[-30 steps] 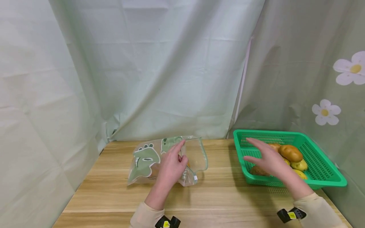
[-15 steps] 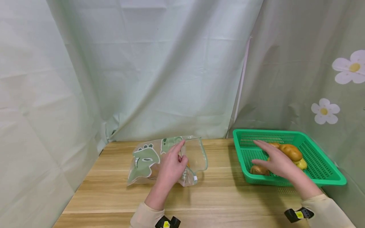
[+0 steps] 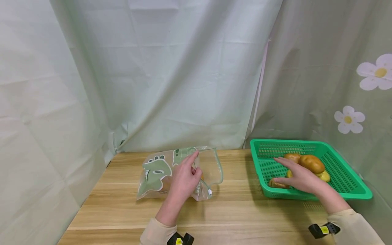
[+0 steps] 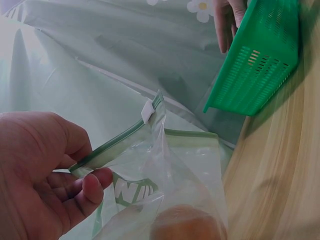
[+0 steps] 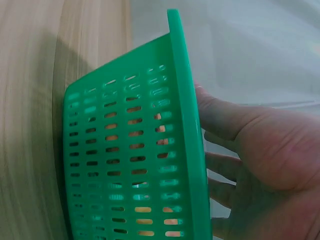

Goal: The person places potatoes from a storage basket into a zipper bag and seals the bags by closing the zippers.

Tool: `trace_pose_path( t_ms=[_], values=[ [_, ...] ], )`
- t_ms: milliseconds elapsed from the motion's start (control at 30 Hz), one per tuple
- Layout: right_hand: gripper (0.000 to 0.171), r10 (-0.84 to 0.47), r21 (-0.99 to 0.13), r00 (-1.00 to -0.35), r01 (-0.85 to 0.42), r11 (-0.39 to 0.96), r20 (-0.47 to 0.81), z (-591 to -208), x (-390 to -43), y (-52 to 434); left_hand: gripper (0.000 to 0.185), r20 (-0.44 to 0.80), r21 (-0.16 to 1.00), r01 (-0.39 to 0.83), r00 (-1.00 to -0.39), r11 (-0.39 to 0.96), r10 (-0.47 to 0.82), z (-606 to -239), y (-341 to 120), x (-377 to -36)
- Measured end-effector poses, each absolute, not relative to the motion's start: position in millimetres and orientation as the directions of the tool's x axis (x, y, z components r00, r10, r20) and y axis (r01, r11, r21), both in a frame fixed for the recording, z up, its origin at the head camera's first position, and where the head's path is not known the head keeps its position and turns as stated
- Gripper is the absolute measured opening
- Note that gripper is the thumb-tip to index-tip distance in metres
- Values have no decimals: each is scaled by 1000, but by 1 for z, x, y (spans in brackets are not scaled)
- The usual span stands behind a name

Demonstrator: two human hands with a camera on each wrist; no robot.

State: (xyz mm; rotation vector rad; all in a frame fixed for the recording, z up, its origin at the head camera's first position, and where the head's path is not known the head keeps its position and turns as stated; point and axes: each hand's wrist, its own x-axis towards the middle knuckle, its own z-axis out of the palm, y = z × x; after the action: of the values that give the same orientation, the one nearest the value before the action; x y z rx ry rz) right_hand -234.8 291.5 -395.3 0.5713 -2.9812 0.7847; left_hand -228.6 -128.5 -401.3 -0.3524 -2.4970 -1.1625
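Thin, slippery plastic zip bag (image 3: 180,172) is pinched at its stiffer seal by the left hand (image 3: 183,180), while the right hand (image 3: 301,177), fingers spread and empty, hovers over firm potatoes (image 3: 311,164) best cupped whole.

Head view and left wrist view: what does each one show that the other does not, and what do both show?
Only the head view shows the potatoes in the basket and the whole bag. Only the left wrist view shows the left hand's fingers pinching the bag's zip edge, with a brown potato inside. Both show the right hand over the basket.
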Motion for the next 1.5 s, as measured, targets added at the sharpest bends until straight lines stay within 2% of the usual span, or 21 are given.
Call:
trace_pose_path(
  t_ms=[233, 467, 933, 1267, 1500],
  values=[
    [86, -378, -497, -924, -351, 794, 48, -400, -234, 299, 67, 405, 692, 358, -911, 627, 72, -401, -128, -228],
    [80, -411, -453, -911, -375, 809, 21, -405, -238, 305, 66, 419, 693, 376, -904, 615, 81, -401, -128, -229],
    [79, -405, -479, -908, -311, 821, -105, -408, -246, 309, 66, 411, 693, 364, -909, 623, 74, -400, -129, -228],
    [68, -449, -504, -886, -338, 795, -114, -408, -248, 310, 67, 416, 695, 370, -906, 617, 74, -401, -130, -228],
    [63, -436, -528, -890, -307, 792, -136, -408, -249, 310, 66, 416, 695, 367, -907, 618, 70, -400, -129, -228]
  ],
)
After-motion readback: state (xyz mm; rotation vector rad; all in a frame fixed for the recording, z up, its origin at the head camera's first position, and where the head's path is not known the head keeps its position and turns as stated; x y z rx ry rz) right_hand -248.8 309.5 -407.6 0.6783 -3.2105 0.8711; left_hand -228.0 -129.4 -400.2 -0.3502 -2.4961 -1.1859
